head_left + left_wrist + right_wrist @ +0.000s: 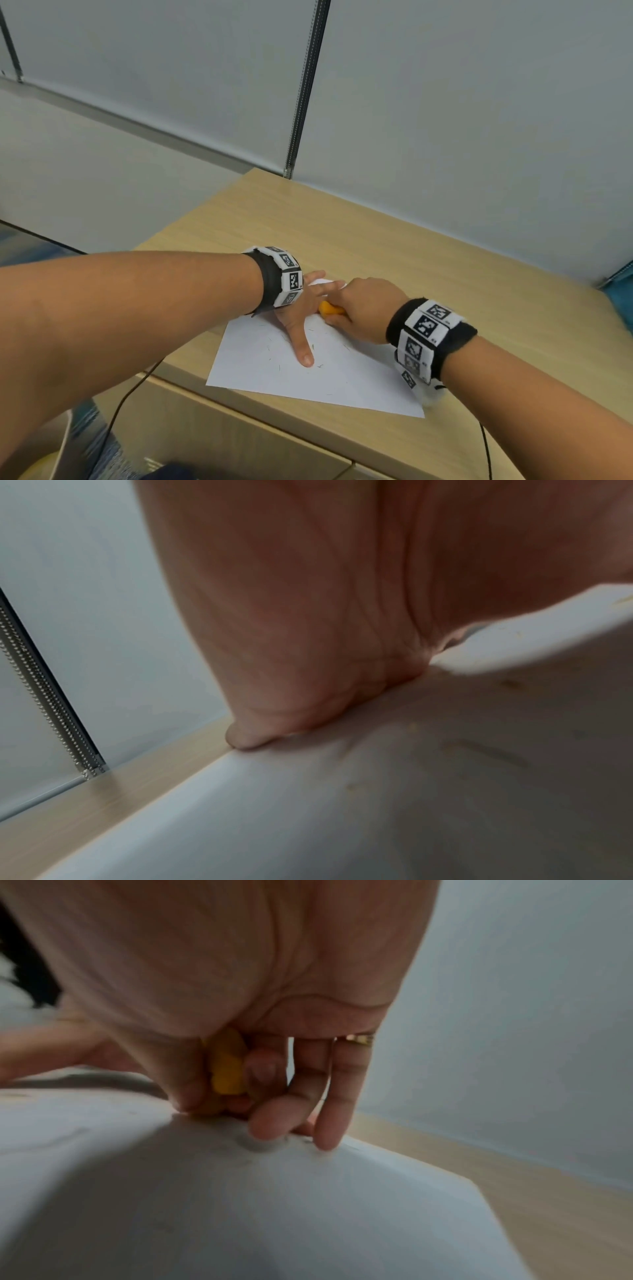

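A white sheet of paper (274, 363) lies on the wooden desk (394, 246), marked with small dark strokes. My left hand (305, 308) lies flat on the sheet with fingers spread and the thumb pointing toward me. My right hand (363, 308) grips a short orange-yellow crayon (330, 309) and holds it down on the paper between the left hand's fingers. In the right wrist view the crayon (227, 1069) sits between thumb and forefinger, while the other fingers (329, 1115) touch the paper (308, 1218). The left wrist view shows the left palm (308, 642) pressing on the sheet (308, 818).
The desk stands against a pale grey wall (462, 120) with a metal rail (305, 89). Black cables (116, 414) hang down the desk's front. Drawer fronts (222, 442) lie below the top. A blue item (620, 291) sits at the far right edge.
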`<state>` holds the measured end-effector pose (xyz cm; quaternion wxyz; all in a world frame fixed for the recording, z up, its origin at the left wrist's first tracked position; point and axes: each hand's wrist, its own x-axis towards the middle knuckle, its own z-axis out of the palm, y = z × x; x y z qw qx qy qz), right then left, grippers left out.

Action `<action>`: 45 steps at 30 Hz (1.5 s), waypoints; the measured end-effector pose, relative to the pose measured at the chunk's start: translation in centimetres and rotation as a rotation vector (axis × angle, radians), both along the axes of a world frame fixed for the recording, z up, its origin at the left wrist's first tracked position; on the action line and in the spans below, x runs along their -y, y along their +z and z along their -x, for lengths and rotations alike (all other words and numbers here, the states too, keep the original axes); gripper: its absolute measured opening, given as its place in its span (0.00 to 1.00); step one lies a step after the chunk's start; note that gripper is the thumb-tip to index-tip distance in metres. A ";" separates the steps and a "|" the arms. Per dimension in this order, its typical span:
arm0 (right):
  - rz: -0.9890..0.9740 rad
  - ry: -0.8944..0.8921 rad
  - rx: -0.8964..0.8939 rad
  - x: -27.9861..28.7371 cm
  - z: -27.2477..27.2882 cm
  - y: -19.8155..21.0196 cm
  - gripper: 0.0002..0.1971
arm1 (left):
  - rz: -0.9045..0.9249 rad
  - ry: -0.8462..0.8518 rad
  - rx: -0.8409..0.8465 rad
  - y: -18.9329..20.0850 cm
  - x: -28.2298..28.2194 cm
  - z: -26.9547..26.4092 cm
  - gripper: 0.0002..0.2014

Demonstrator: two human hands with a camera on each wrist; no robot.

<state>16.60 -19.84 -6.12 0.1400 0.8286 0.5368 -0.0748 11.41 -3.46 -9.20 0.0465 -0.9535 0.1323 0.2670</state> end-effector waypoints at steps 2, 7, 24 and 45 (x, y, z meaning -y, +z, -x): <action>0.021 -0.019 -0.117 -0.1 0.1 -0.2 0.12 | -0.004 0.002 -0.007 -0.1 -0.1 0.0 0.63; 0.032 -0.059 -0.069 0.0 -0.7 0.2 0.14 | 0.000 -0.001 -0.002 -0.1 -0.1 0.0 0.62; -0.041 -0.131 -0.247 2.5 1.0 -1.6 0.18 | -0.031 0.033 -0.004 0.4 0.5 0.4 0.65; 0.001 -0.219 -0.280 2.5 -0.3 -1.1 0.18 | -0.063 0.149 -0.001 0.3 -1.4 4.3 0.62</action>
